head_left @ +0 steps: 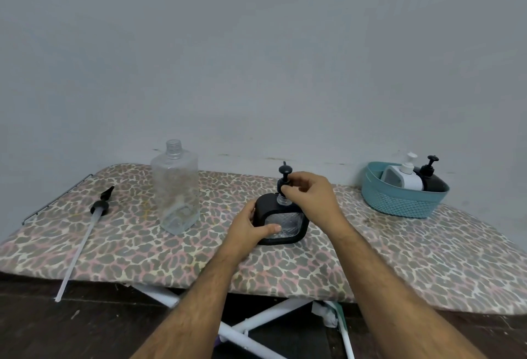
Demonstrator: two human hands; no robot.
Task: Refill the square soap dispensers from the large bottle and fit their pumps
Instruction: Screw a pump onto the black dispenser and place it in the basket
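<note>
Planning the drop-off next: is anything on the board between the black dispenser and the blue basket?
Nothing visible. The ironing board lies bare between the black dispenser and the blue basket; only the right hand, at the pump, reaches across.

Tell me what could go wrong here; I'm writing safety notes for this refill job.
1. The large clear plastic bottle stands uncapped near the left hand; a nudge might tip it over.
2. The long pump with white tube overhangs the leopard-print board's front edge and could get knocked off.
3. The right hand may cross-thread the black pump on the black square dispenser.
</note>
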